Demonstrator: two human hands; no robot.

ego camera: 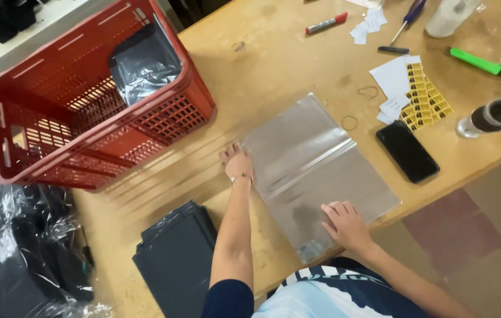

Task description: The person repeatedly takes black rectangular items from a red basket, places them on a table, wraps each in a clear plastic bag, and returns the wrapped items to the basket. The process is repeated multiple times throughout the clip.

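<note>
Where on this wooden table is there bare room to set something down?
Bare wood lies between the red plastic crate, the red marker and the clear plastic bag under the left hand and right hand. It is crowded at the far right: yellow label sheets, black phone, green marker.

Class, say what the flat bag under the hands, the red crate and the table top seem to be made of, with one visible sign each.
Flat bag: clear plastic film, glossy; the table shows through.
Red crate: rigid moulded plastic, with lattice walls.
Table top: probably wood or board, matt tan, stained.
</note>
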